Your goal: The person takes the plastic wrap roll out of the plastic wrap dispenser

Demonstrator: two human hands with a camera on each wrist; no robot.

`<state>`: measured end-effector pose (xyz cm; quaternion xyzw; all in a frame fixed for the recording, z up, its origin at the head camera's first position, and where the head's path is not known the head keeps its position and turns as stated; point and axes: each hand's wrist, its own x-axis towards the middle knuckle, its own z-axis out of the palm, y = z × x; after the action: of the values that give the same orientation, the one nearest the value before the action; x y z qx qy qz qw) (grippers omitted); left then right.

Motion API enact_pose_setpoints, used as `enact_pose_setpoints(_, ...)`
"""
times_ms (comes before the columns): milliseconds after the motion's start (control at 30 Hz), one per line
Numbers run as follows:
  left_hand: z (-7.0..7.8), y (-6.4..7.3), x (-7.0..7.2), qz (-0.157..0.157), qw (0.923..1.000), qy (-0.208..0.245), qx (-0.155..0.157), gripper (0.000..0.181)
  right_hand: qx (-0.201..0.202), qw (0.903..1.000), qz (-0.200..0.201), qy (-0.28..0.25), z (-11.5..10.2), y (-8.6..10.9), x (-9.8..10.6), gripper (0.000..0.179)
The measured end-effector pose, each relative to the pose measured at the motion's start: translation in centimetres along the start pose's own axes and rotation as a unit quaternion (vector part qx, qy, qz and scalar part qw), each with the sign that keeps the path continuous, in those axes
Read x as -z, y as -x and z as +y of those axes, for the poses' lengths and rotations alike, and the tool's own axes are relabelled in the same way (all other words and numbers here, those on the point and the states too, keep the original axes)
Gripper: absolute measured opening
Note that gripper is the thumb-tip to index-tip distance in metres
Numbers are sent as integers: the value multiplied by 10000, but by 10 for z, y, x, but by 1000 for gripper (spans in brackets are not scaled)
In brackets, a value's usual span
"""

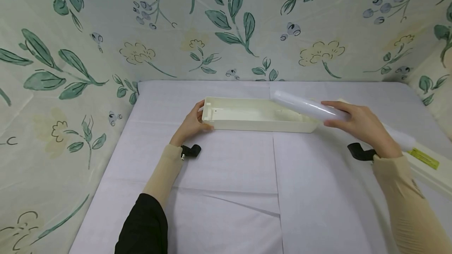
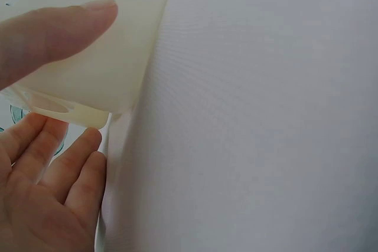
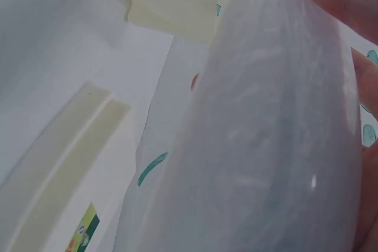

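A long cream plastic box [image 1: 254, 125] lies open-topped across the far part of the table. My left hand [image 1: 192, 124] grips its left end, the thumb on the front wall and the fingers round the end; the left wrist view shows the thumb flat on the box wall [image 2: 88, 81]. My right hand [image 1: 365, 126] holds a roll of plastic wrap [image 1: 300, 104] round its middle. The roll slants, its left end over the right part of the box. In the right wrist view the shiny wrap [image 3: 266, 146] fills much of the picture, with fingers along its right side.
On the right, partly behind my right arm, lies a long cream lid-like piece [image 1: 434, 175] with a yellow-green label [image 1: 423, 158]. White cloth [image 1: 226, 191] with fold lines covers the table. A leaf-patterned curtain [image 1: 233, 22] hangs at the back and left.
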<state>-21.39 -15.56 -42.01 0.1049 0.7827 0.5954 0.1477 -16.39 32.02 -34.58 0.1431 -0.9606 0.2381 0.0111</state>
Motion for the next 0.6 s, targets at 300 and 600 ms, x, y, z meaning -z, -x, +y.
enact_pose_setpoints(300,2,2,0,2,10000,-27,30,101,-211,9996,53,185,8,10,3,64)
enact_pose_setpoints(600,-16,-9,1,53,10000,44,29,103,-482,9986,36,200,17,21,7,66)
